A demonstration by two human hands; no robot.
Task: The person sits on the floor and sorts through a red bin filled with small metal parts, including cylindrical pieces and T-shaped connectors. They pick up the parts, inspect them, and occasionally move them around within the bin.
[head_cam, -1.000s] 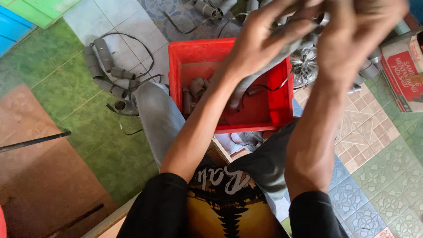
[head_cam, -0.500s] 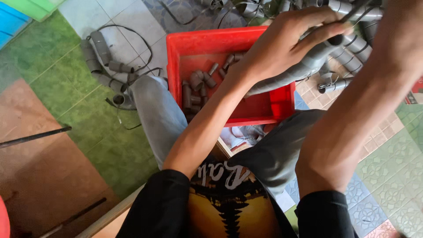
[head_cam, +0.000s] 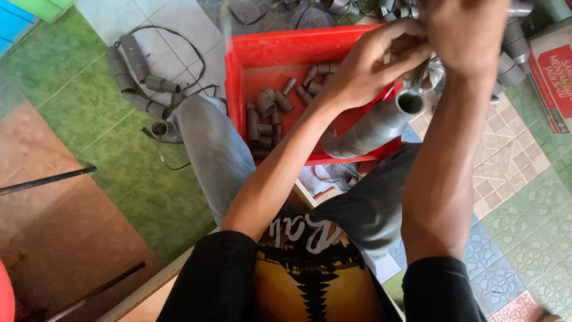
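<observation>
Presently: left hand (head_cam: 363,68), fingers curled on the upper end of a grey pipe (head_cam: 372,128); right hand (head_cam: 468,36) above it, fingers bent together at the same spot, their grip too hidden to tell. One pipe, open mouth up, slanting down from the fingers across the near rim of one red crate (head_cam: 238,77). Below the left fingers, inside the crate: roughly ten short grey fittings (head_cam: 268,110), loose. Far left of the fingers, on green floor tiles: about five pipe pieces with black wire (head_cam: 140,77). Right of the fingers: one red carton (head_cam: 554,71).
</observation>
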